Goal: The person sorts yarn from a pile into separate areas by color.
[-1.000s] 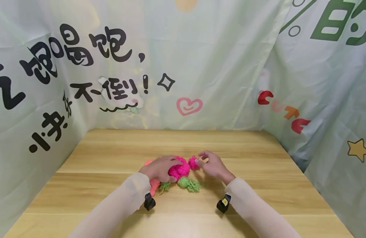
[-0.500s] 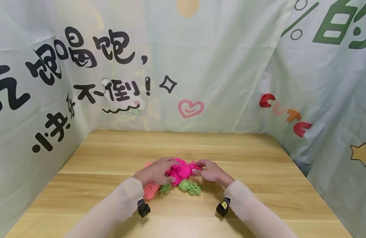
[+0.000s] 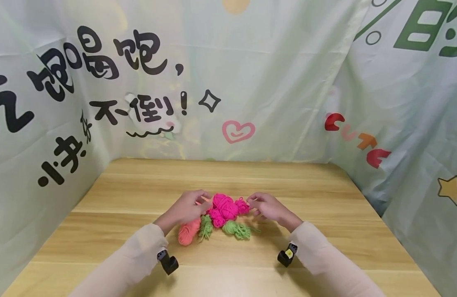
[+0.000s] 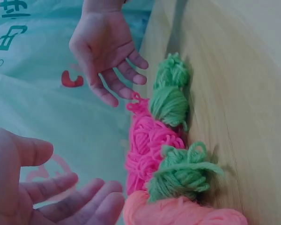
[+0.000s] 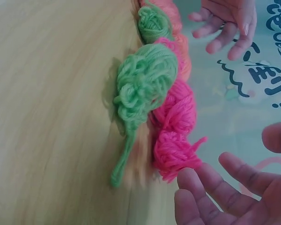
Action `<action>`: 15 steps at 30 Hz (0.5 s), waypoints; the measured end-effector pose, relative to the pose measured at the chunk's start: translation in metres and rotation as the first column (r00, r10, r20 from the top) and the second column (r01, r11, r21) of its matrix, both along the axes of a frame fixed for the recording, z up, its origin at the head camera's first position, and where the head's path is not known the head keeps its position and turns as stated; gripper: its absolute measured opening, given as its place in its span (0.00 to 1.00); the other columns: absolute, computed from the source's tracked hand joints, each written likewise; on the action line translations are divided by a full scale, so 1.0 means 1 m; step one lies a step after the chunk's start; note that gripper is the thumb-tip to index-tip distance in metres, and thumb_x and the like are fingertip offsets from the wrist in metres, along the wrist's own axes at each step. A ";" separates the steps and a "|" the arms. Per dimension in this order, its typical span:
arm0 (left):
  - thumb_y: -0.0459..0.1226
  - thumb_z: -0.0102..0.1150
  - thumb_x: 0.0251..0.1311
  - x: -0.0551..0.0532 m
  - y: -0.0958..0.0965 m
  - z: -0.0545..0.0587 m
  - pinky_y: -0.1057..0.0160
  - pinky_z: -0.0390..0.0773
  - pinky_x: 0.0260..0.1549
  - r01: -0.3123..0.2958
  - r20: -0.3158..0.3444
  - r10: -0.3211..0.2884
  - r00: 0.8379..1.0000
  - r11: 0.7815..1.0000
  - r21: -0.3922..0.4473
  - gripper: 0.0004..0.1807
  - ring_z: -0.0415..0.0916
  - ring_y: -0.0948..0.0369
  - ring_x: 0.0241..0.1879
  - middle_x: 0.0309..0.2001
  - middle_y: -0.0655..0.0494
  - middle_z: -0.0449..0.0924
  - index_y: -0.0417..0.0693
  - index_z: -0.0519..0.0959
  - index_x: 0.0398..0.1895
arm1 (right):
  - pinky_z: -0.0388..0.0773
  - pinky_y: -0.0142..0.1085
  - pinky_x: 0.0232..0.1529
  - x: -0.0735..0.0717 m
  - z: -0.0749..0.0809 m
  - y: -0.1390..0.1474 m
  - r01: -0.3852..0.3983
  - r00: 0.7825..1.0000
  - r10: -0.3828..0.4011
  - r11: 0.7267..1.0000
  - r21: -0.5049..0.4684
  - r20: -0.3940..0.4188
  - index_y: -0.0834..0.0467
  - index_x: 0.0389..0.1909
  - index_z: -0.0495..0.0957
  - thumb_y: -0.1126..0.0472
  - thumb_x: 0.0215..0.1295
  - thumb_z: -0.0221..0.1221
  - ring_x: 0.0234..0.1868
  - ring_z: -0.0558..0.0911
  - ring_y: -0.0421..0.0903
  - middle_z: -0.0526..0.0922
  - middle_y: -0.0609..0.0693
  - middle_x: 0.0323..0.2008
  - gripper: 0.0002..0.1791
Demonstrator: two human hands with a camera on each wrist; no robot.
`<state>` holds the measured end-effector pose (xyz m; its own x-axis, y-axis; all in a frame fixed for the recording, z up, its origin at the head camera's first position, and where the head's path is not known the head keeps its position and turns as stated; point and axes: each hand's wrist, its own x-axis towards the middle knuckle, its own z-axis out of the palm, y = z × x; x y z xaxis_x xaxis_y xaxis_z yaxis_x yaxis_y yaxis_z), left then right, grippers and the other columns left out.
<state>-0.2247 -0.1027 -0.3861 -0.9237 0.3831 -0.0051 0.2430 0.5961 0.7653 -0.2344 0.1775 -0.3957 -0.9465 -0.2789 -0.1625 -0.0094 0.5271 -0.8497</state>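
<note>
Your left grip (image 3: 184, 208) and right grip (image 3: 270, 207) (fingers loosely spread, empty) flank lumpy hot-pink yarn cluster (image 3: 224, 207); nudge gently.

Pale green printed cloth (image 3: 280, 86) hangs in folds along the back and sides; black characters (image 3: 139, 51) stand at upper left, a pink heart (image 3: 238, 132) near the centre, green lettering (image 3: 423, 27) at upper right, a yellow star (image 3: 451, 190) at the right edge; a wood-grain table (image 3: 228, 175) spans the lower half, softly glossy at bottom centre.
</note>
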 end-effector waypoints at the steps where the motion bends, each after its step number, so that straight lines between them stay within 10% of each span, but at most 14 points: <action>1: 0.43 0.52 0.70 0.002 0.000 0.001 0.57 0.80 0.36 -0.003 0.029 0.003 1.000 1.000 0.003 0.18 0.80 0.57 0.36 0.42 0.50 0.80 0.42 0.75 0.56 | 0.80 0.48 0.37 0.001 0.001 0.000 0.000 1.000 0.000 1.000 -0.006 0.012 0.66 0.55 0.74 0.55 0.74 0.49 0.39 0.80 0.55 0.80 0.58 0.44 0.19; 8: 0.42 0.47 0.72 0.014 -0.003 0.005 0.58 0.81 0.24 -0.055 0.232 0.045 0.972 0.998 0.037 0.18 0.80 0.54 0.26 0.33 0.48 0.80 0.38 0.75 0.54 | 0.78 0.46 0.32 0.005 0.005 -0.004 -0.006 0.998 0.009 0.998 -0.055 0.057 0.66 0.51 0.74 0.57 0.75 0.47 0.35 0.79 0.58 0.77 0.61 0.38 0.17; 15: 0.43 0.47 0.72 0.018 -0.005 -0.004 0.58 0.81 0.22 -0.084 0.243 0.074 0.967 0.996 0.030 0.18 0.80 0.55 0.26 0.31 0.48 0.79 0.37 0.76 0.51 | 0.79 0.44 0.33 0.007 0.001 -0.009 -0.055 0.993 0.063 0.996 -0.073 0.101 0.66 0.50 0.75 0.56 0.74 0.48 0.33 0.79 0.54 0.77 0.61 0.40 0.17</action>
<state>-0.2068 -0.1078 -0.3902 -0.9242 0.3135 -0.2179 0.0016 0.5740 0.8189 -0.2270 0.1686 -0.3944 -0.9071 -0.3480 -0.2367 0.0511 0.4671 -0.8827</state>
